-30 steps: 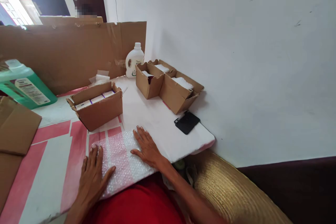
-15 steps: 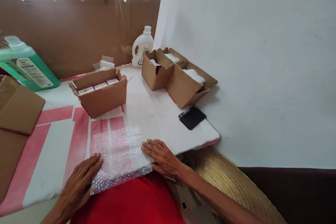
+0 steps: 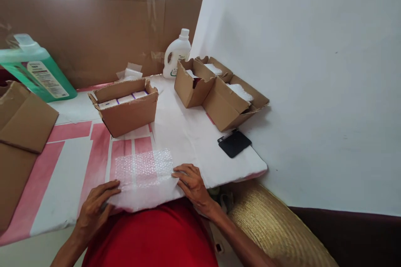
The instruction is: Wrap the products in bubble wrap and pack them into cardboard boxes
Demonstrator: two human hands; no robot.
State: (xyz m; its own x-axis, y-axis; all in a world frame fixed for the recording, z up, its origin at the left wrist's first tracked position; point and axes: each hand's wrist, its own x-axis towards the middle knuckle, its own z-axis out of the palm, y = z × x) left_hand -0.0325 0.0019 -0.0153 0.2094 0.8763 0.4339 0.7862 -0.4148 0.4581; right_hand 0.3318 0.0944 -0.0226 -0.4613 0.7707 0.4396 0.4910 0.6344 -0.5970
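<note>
A sheet of clear bubble wrap (image 3: 142, 171) lies flat on the table near its front edge. My left hand (image 3: 95, 208) grips its near left corner, fingers curled onto it. My right hand (image 3: 190, 182) pinches its right edge with bent fingers. The near part of the sheet looks folded or doubled over at the table edge, against my red shirt.
An open cardboard box (image 3: 127, 106) of small white packs stands beyond the wrap. Two more open boxes (image 3: 219, 96) sit by the wall, a black wallet-like item (image 3: 234, 143) beside them. A white bottle (image 3: 177, 54), green jug (image 3: 37, 73), cardboard sheets (image 3: 25, 121) and woven hat (image 3: 275, 225) surround.
Both hands slid from lying flat on the bubble wrap to its near corners and curled onto its edges. The near edge of the sheet has drawn back toward me.
</note>
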